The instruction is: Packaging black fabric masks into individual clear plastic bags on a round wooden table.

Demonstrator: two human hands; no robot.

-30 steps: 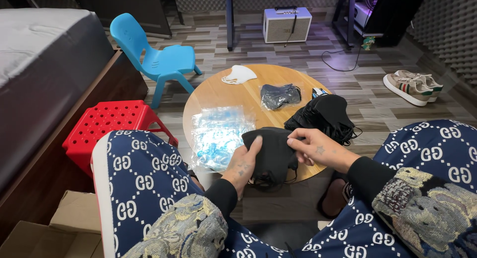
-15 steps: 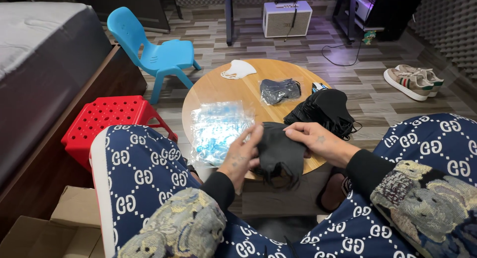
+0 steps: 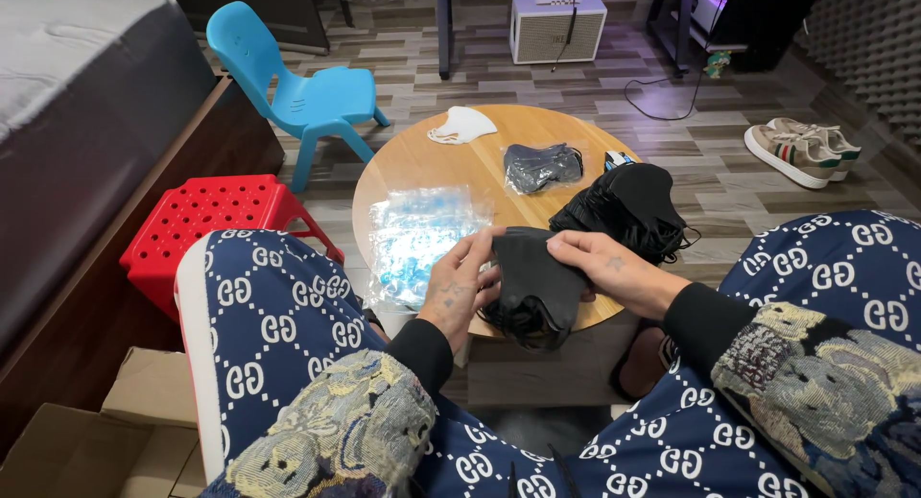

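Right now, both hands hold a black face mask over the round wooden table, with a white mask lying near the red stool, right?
Not quite. The head view shows the white mask lying near the blue chair, not the red stool. Both hands, left and right, do hold the black face mask over the round wooden table.

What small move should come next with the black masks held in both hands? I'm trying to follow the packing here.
Probably slide the black masks left toward the clear bags. Both the left hand and right hand grip the small stack over the round table edge, and one bagged dark mask already lies there, beside a loose black pile.
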